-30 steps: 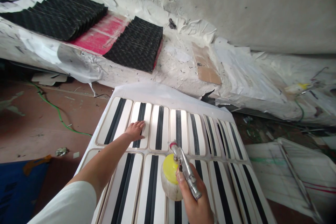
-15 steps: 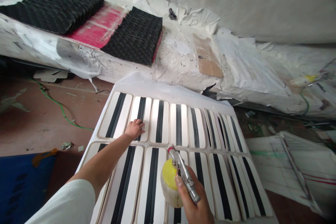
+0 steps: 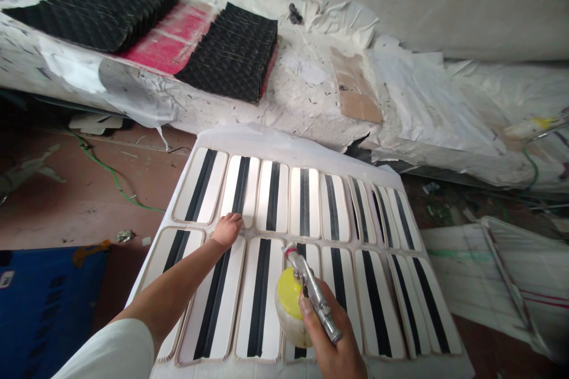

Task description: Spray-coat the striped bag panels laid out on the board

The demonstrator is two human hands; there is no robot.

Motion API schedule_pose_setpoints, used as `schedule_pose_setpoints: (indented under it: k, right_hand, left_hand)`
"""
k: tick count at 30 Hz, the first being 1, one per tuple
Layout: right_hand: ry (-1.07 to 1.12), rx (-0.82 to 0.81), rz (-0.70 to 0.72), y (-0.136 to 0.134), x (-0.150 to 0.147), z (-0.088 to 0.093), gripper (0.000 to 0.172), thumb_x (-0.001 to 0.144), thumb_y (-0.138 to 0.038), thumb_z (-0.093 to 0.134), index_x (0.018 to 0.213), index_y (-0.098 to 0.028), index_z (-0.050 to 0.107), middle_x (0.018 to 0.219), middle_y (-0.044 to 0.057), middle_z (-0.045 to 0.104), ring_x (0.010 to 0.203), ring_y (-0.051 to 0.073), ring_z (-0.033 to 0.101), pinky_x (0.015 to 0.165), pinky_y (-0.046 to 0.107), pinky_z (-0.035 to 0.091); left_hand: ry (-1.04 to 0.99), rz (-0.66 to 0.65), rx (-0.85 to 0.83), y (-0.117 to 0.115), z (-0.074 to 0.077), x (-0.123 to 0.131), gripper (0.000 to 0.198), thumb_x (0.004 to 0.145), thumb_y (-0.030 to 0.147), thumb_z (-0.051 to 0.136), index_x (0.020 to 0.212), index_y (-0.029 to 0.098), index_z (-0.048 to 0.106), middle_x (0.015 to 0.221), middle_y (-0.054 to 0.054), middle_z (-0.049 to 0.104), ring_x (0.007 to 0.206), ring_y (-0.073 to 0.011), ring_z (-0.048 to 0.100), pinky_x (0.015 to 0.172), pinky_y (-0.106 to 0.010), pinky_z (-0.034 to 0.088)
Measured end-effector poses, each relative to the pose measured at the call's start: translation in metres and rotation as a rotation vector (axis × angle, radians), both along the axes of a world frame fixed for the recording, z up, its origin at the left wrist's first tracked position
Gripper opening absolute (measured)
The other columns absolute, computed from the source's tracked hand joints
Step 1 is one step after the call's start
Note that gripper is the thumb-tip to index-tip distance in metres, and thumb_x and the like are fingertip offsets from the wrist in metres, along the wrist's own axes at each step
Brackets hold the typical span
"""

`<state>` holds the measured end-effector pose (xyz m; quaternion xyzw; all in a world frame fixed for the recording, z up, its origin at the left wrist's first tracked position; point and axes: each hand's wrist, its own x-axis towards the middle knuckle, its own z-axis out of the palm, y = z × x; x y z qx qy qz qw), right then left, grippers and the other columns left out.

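My right hand (image 3: pixel 332 343) grips a metal spray gun (image 3: pixel 312 291) with a yellow-lidded cup (image 3: pixel 290 307), its nozzle pointing away over the panels. My left hand (image 3: pixel 227 229) rests with fingers curled at the near end of a white panel (image 3: pixel 240 190) with a black centre stripe. Two rows of several such striped panels lie side by side on a white board (image 3: pixel 284 143) in front of me. The spray gun hovers over the near row, right of my left hand.
A paint-spattered bench (image 3: pixel 311 95) behind the board carries two stacks of black textured pads (image 3: pixel 233 59) on a red sheet and a cardboard piece (image 3: pixel 355 95). A green hose (image 3: pixel 111 172) crosses the brown floor at left. White sheets lie at right.
My left hand has slid back toward me, from the middle of the far-row panel to its near end, fingers curling. The spray gun has stayed about where it was.
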<state>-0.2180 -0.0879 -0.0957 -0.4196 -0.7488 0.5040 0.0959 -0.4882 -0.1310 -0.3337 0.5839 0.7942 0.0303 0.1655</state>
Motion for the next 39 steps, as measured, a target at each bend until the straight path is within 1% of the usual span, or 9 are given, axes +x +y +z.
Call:
schedule_pose_setpoints:
  k: [3, 6, 9, 11, 13, 16, 21, 27, 39]
  right_hand:
    - [-0.01, -0.022, 0.025, -0.004, 0.009, -0.003, 0.03, 0.094, -0.035, 0.044, 0.117, -0.018, 0.054, 0.107, 0.009, 0.064, 0.099, 0.016, 0.063, 0.082, 0.019, 0.052]
    - [-0.025, -0.034, 0.035, -0.01, 0.02, -0.006, 0.03, 0.095, -0.035, 0.044, 0.119, -0.02, 0.052, 0.109, 0.008, 0.063, 0.101, 0.016, 0.062, 0.085, 0.019, 0.051]
    - [-0.032, -0.057, 0.053, -0.015, 0.028, -0.008, 0.03, 0.095, -0.035, 0.043, 0.12, -0.02, 0.051, 0.111, 0.008, 0.062, 0.101, 0.015, 0.062, 0.087, 0.02, 0.051]
    - [-0.036, -0.056, 0.06, -0.019, 0.033, -0.009, 0.03, 0.095, -0.035, 0.043, 0.12, -0.02, 0.051, 0.112, 0.008, 0.062, 0.101, 0.015, 0.062, 0.088, 0.02, 0.05]
    - [-0.042, -0.044, 0.062, -0.024, 0.038, -0.01, 0.03, 0.095, -0.034, 0.043, 0.12, -0.02, 0.051, 0.113, 0.008, 0.062, 0.102, 0.015, 0.062, 0.088, 0.02, 0.05]
    - [-0.049, -0.03, 0.072, -0.03, 0.046, -0.011, 0.029, 0.095, -0.033, 0.044, 0.12, -0.02, 0.051, 0.112, 0.008, 0.062, 0.104, 0.016, 0.061, 0.089, 0.02, 0.05]
    - [-0.053, 0.012, 0.09, -0.038, 0.054, -0.009, 0.027, 0.093, -0.031, 0.046, 0.118, -0.02, 0.052, 0.11, 0.007, 0.063, 0.102, 0.015, 0.062, 0.09, 0.02, 0.05]
    - [-0.068, -0.023, 0.08, -0.042, 0.065, -0.005, 0.03, 0.094, -0.032, 0.043, 0.12, -0.02, 0.052, 0.112, 0.008, 0.063, 0.103, 0.016, 0.062, 0.088, 0.023, 0.051]
    - [-0.093, -0.012, -0.13, -0.047, 0.098, -0.014, 0.037, 0.093, -0.034, 0.049, 0.126, -0.018, 0.051, 0.119, 0.009, 0.062, 0.109, 0.018, 0.06, 0.089, 0.02, 0.05]
  left_hand:
    - [-0.045, 0.017, 0.012, -0.008, 0.003, 0.011, 0.03, 0.09, 0.017, 0.038, 0.097, 0.017, 0.068, 0.111, -0.01, 0.062, 0.101, -0.0228, 0.053, 0.087, -0.037, 0.045]
    - [-0.087, 0.047, 0.063, -0.018, 0.005, 0.02, 0.032, 0.091, 0.036, 0.043, 0.107, 0.019, 0.067, 0.123, -0.008, 0.059, 0.117, -0.0231, 0.049, 0.1, -0.037, 0.041]
    - [-0.094, 0.051, -0.003, -0.026, 0.008, 0.027, 0.061, 0.08, 0.058, 0.055, 0.128, 0.021, 0.056, 0.141, -0.009, 0.047, 0.133, -0.0262, 0.036, 0.112, -0.041, 0.029]
    - [-0.087, 0.041, -0.091, -0.03, 0.011, 0.032, 0.08, 0.072, 0.063, 0.06, 0.137, 0.018, 0.046, 0.148, -0.01, 0.037, 0.138, -0.0283, 0.028, 0.115, -0.043, 0.022]
    - [-0.067, 0.035, -0.151, -0.032, 0.012, 0.037, 0.09, 0.069, 0.063, 0.063, 0.142, 0.015, 0.039, 0.152, -0.012, 0.029, 0.14, -0.0298, 0.023, 0.116, -0.046, 0.018]
    - [-0.026, 0.04, -0.166, -0.035, 0.01, 0.043, 0.093, 0.07, 0.06, 0.063, 0.145, 0.013, 0.034, 0.154, -0.012, 0.023, 0.141, -0.0298, 0.021, 0.116, -0.046, 0.015]
    - [-0.003, 0.057, -0.164, -0.037, 0.003, 0.046, 0.093, 0.072, 0.06, 0.061, 0.146, 0.014, 0.03, 0.155, -0.01, 0.019, 0.142, -0.0286, 0.018, 0.116, -0.045, 0.013]
    - [-0.02, 0.061, -0.173, -0.037, 0.003, 0.045, 0.096, 0.071, 0.061, 0.061, 0.147, 0.012, 0.027, 0.155, -0.011, 0.019, 0.142, -0.0299, 0.016, 0.116, -0.046, 0.011]
    - [-0.038, 0.066, -0.142, -0.038, -0.001, 0.045, 0.094, 0.071, 0.056, 0.061, 0.148, 0.015, 0.027, 0.155, -0.011, 0.019, 0.142, -0.0304, 0.018, 0.115, -0.049, 0.011]
